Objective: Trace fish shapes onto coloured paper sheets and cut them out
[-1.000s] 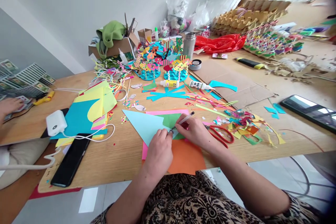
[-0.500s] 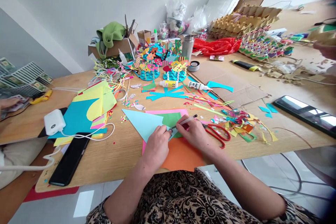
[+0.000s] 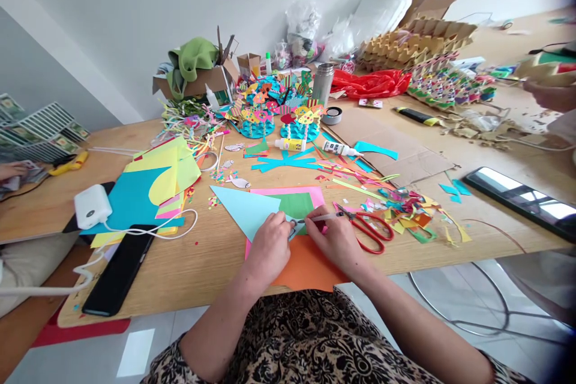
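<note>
My right hand (image 3: 333, 240) pinches a pen (image 3: 332, 216), its tip on the corner of a light blue sheet of paper (image 3: 245, 210). Curled fingers of my left hand (image 3: 271, 245) grip and press that sheet near the pen tip. A small dark-outlined shape shows by the left fingertips, too small to make out. Under the blue sheet lie green paper (image 3: 297, 204), pink paper (image 3: 317, 193) and orange paper (image 3: 306, 267). Red-handled scissors (image 3: 373, 234) lie just right of my right hand.
Paper scraps (image 3: 414, 216) spread at the right, near a phone (image 3: 522, 201). Glue bottles (image 3: 290, 144) and paper fish models (image 3: 299, 123) stand behind. At the left are coloured sheets (image 3: 130, 195), a black phone (image 3: 119, 270) and a white charger (image 3: 92, 209). Other people's hands show at both edges.
The pen in my right hand has tilted lower, its rear end swinging down and to the right. My left hand stays on the blue sheet. The view has shifted slightly.
</note>
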Available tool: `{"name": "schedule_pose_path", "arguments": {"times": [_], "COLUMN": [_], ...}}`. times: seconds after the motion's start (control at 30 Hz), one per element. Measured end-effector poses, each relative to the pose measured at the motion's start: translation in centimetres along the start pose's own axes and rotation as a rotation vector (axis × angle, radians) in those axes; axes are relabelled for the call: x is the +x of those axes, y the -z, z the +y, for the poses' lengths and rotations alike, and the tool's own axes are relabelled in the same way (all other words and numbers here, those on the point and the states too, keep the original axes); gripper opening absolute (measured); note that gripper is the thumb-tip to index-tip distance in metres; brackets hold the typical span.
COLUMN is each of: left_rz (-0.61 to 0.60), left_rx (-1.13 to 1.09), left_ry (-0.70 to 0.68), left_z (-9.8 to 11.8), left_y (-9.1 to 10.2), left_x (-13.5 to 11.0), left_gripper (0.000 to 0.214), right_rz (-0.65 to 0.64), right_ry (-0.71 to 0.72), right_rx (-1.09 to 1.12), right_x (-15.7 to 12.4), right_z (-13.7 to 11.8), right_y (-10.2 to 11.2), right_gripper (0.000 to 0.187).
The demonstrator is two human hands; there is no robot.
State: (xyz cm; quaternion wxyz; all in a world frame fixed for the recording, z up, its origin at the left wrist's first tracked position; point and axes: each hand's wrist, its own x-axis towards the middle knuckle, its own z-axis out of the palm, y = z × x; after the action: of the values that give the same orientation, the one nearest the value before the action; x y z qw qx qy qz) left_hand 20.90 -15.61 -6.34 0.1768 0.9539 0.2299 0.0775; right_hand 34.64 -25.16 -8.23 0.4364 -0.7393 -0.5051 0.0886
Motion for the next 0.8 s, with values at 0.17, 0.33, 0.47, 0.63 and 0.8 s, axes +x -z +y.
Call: {"name": "schedule_pose_path", "arguments": {"times": [0.17, 0.33, 0.47, 0.63, 0.8], "left_rz": [-0.006, 0.0, 0.002, 0.004, 0.01], "left_rx": [0.015, 0.0, -0.021, -0.026, -0.01], "left_ry": [-0.012, -0.019, -0.012, -0.018, -0.031], "left_z": [-0.3, -0.5, -0.5, -0.5, -0.6], "left_y": [-0.1, -0.2, -0.3, -0.3, -0.4], "left_x": [0.1, 0.2, 0.2, 0.2, 0.1], "left_gripper": [0.027, 0.029, 0.033, 0.034, 0.034], "right_rz": [0.039, 0.113, 0.151, 0.158, 0.15], "right_ry": [0.052, 0.154, 0.208, 0.238, 0.259], "right_rx": [-0.019, -0.075, -0.1, -0.11, -0.097], "right_x": [-0.9, -1.4, -1.7, -1.9, -1.9], "right_z": [-0.1, 0.0, 0.1, 0.1, -0.1], "right_y": [-0.4, -0.9, -1.1, -1.1, -1.2], "right_gripper": [0.012, 0.011, 0.009, 0.009, 0.008]}}
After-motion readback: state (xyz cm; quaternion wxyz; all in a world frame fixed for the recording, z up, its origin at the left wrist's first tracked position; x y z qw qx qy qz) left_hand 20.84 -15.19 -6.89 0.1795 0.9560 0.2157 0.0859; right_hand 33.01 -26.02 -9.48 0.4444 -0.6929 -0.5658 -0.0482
